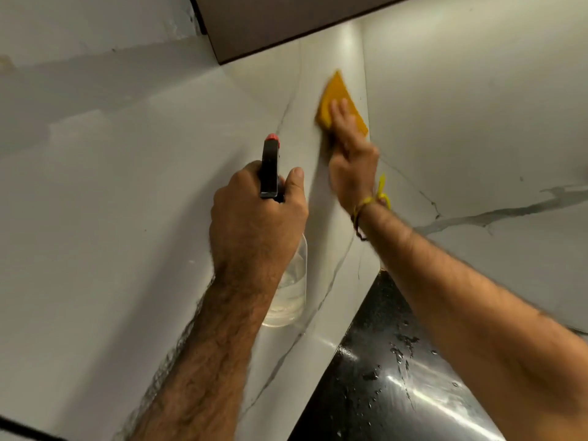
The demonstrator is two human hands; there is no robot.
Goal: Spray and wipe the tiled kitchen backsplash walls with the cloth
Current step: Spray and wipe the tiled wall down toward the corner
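From the head view we are looking at a corner where two white marble-look tiled walls [133, 192] meet, with a dark cabinet [273, 23] hanging above. Our left hand [257, 218] is wrapping its fingers tight around the neck of a spray bottle [288, 281], the thumb lying up along the right side of the black spray head [269, 170]. The red nozzle tip is pointing up toward the wall. The bottle's clear body is hanging below the hand, with clear liquid inside, and our left forearm is rising from the lower left edge of the frame.

Our right arm is reaching in from the lower right, stretched nearly straight toward the corner. The right hand [350, 167] is lying flat on a yellow cloth [338, 100], fingers stretched out and close together, pressing the cloth against the wall just beside the corner seam. The cloth is folded and shows as a triangle, its point toward the cabinet. The hand is slightly blurred. A yellow thread band [370, 202] is circling the right wrist, a loose end sticking out.

Below the right arm a black tabletop [381, 377] is shining with water drops, meeting the walls at its edge.
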